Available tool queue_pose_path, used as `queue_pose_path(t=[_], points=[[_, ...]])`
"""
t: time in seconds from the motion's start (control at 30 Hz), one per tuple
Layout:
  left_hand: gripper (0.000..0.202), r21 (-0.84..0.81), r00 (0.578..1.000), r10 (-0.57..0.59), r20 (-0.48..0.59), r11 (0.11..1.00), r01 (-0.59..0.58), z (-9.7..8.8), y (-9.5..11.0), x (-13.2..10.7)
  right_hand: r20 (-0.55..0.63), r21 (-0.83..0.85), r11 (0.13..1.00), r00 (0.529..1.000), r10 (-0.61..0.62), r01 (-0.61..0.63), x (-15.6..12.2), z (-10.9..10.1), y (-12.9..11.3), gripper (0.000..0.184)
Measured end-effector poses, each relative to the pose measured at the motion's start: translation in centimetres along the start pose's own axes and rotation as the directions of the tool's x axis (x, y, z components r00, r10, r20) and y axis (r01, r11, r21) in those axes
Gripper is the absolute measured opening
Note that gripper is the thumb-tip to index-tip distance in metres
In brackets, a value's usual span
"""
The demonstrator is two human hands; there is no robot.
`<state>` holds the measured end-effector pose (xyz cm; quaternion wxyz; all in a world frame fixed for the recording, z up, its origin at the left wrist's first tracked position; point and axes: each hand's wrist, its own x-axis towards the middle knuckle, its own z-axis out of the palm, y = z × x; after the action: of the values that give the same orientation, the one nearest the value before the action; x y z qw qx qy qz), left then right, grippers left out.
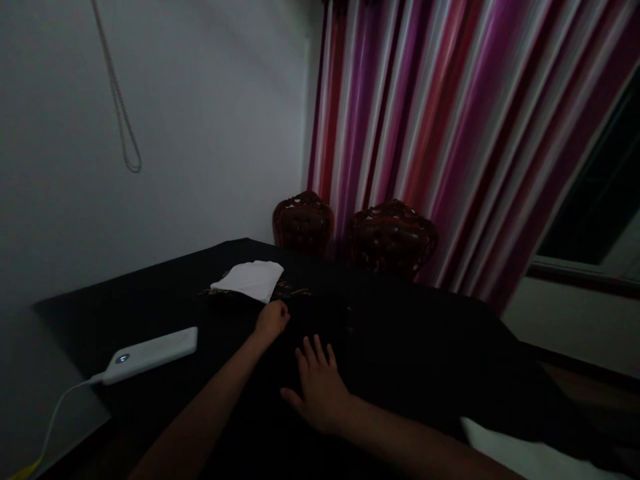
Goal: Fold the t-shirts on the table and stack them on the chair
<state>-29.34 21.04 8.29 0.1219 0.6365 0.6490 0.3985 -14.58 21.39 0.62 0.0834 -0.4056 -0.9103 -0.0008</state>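
Observation:
My left hand (273, 320) is closed, its fingers curled just below the near corner of a white piece of cloth or paper (250, 279). Whatever those fingers hold, if anything, is lost in the dark. Under the white piece lies a dark patterned item (295, 291), probably fabric, with light streaks showing at its right side. Lower and to the right, my right hand (323, 390) lies palm down with fingers spread over the black surface, apparently holding nothing. Black material around both hands blends into the black tabletop (425, 360), so its edges cannot be made out.
A white power bank (153, 353) with a lit display and a white cable (55, 413) rests on the table's left. Something white (525, 453) shows at the lower right. Two carved chairs (303, 223) stand behind the table, before a striped curtain (425, 120). A cord (117, 100) hangs on the wall.

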Motion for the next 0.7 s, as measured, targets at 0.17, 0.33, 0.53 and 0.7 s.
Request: queue_pose_path(t=[0.17, 0.33, 0.53, 0.7], points=[[0.035, 0.010, 0.995, 0.059, 0.085, 0.998, -0.060, 1.1, -0.1, -1.9, 0.036, 0.028, 0.972, 0.972, -0.233, 0.232, -6.9, -2.2, -3.2, 0.081], [0.033, 0.045, 0.978, 0.125, 0.167, 0.990, -0.134, -0.5, -3.5, -7.0, 0.011, -0.108, 0.931, 0.937, -0.348, 0.347, -11.7, 1.7, -2.1, 0.044], [0.054, 0.124, 0.838, 0.446, 0.314, 0.856, -0.502, -2.0, -12.7, -16.3, -0.091, -0.300, 0.871, 0.898, -0.431, 0.388, -15.8, 6.7, -1.0, 0.034], [0.059, 0.257, 0.800, 0.465, 0.380, 0.777, -0.574, -1.8, -15.9, -20.4, -0.010, -0.385, 0.855, 0.924, -0.381, 0.348, -16.1, 4.4, -4.1, 0.030]])
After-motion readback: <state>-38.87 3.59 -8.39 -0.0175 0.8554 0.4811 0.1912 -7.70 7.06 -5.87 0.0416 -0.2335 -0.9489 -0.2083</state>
